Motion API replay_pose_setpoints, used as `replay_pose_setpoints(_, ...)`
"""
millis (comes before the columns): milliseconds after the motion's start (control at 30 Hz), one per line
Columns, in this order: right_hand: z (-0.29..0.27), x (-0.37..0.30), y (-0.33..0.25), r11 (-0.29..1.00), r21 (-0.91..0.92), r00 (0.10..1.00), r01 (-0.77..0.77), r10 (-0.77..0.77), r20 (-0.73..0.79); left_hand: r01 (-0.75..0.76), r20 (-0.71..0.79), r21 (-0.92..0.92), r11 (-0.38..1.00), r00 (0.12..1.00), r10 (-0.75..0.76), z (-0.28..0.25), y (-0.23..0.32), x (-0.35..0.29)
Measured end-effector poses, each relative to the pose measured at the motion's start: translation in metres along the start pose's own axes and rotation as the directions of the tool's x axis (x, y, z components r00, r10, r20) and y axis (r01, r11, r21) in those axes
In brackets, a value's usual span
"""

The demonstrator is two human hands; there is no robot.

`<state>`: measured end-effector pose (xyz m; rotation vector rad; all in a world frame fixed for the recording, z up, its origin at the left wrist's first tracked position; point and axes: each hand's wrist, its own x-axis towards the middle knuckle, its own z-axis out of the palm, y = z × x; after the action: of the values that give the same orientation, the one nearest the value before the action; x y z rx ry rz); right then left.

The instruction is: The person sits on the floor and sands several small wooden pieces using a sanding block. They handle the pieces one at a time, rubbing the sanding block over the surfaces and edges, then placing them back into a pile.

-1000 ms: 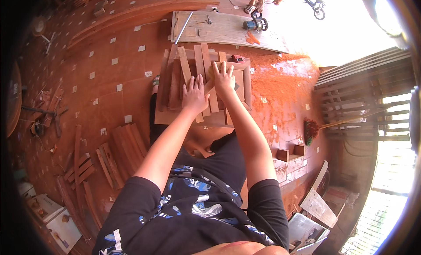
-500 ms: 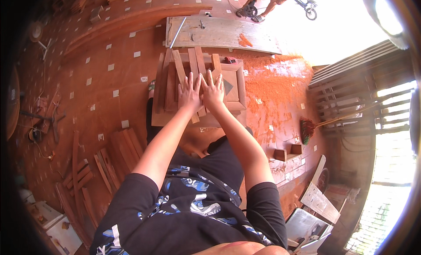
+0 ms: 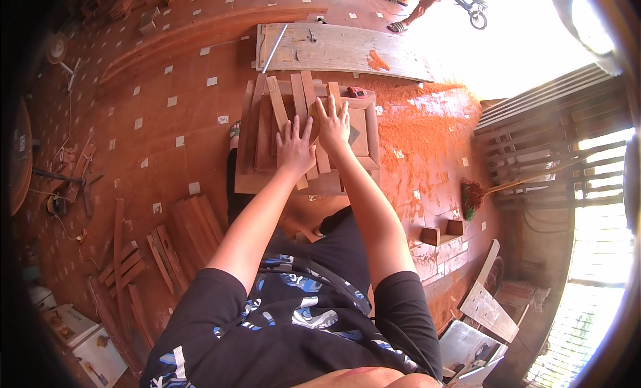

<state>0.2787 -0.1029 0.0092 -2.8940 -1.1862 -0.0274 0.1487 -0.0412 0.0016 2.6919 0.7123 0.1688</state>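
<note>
**Wood strips: likely light and stiff, best held by the long edges**

Landmark: dark diamond point(image 3: 354, 136) on the framed panel point(image 3: 372, 138). Wood strips point(image 3: 298, 98) are laid left of the diamond, slightly splayed, far ends beyond it, near ends on its near side.

Grip: left hand point(image 3: 295, 150) is laid palm down over the strips, left of the diamond and a little nearer; fingers spread wide, thumb out, nothing seen clasped. Right hand point(image 3: 334, 126) is placed palm down just left of the diamond, fingers fanned; thumb and underside are hidden, so whether a piece is pinched there cannot be told.

Handling (judged by look): narrow bare timber, each piece probably light, no real flex expected. No fixings seen, so strips could be shifted one by one if pushed. Faces look smooth; slip is possible if dusted, and orange sawdust point(image 3: 420, 121) is scattered on the floor right of the diamond. Snapping unlikely; corners could be chipped, splinters picked up.

Hold: best taken across the long edges, near mid-length for balance. Far ends, beyond the diamond, are left uncovered and could be grasped too. Framed panel: probably heavier, better lifted by the outer rails.
</note>
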Motion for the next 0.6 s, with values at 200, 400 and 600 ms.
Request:
replay_pose_setpoints(200, 0.001, -0.032, -0.019, 0.999, 0.030, 0.999, 0.034, -0.034, 0.006, 0.037, 0.059, -0.003, 0.999, 0.998, -0.036, 0.001, -0.002, 0.004)
replay_pose_setpoints(400, 0.000, -0.045, 0.000, 0.989, 0.046, 0.990, 0.141, -0.141, -0.007, 0.020, 0.004, 0.024, 1.000, 1.000, -0.020, 0.007, -0.001, 0.005)
replay_pose_setpoints(600, -0.018, -0.029, -0.001, 0.994, 0.035, 0.992, 0.102, -0.105, 0.076, 0.001, 0.024, -0.017, 1.000, 1.000, 0.000, 0.002, -0.001, 0.004)
